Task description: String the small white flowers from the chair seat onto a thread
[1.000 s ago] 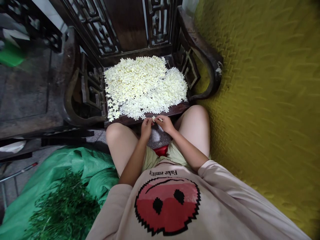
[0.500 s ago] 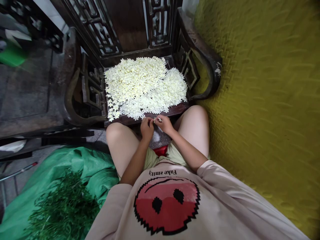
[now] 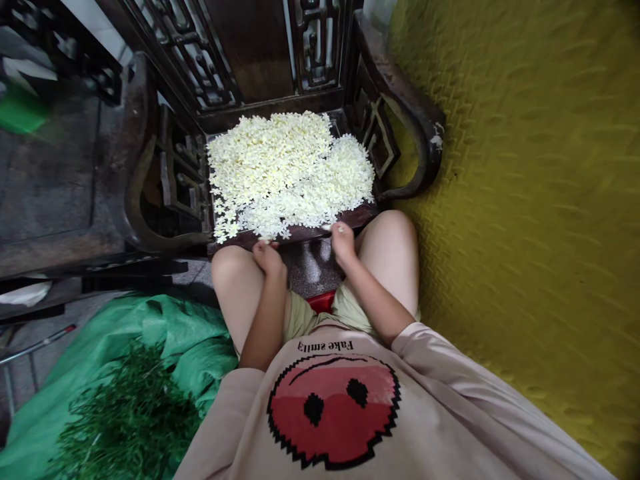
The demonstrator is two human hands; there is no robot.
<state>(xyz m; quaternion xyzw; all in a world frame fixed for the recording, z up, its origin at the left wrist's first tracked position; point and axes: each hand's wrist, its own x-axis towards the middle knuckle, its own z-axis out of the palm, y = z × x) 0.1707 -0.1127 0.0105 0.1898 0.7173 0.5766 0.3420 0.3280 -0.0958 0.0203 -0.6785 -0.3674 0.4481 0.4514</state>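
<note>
A thick layer of small white, star-shaped flowers (image 3: 280, 167) covers most of the dark wooden chair seat (image 3: 357, 217) in front of me. Over the seat's front edge on the left, my left hand (image 3: 269, 258) is closed, with a pale flower at its fingertips. My right hand (image 3: 343, 243) is closed too, at the front edge further right, just below the pile. Small white pieces that look like flowers show between its fingers and thumb. Their exact shape is too small to make out. The two hands are apart.
Curved chair arms (image 3: 425, 153) flank the seat, and a carved backrest (image 3: 265, 53) rises behind it. A yellow textured surface (image 3: 525, 233) fills the right side. At lower left, green leafy stems (image 3: 130, 413) lie on a green sheet (image 3: 165, 317). A dark wooden surface (image 3: 45, 193) stands left.
My hands, together in front of the seat before, have parted. The left moved left; the right moved slightly right and toward the flowers. The flower layer looks the same.
</note>
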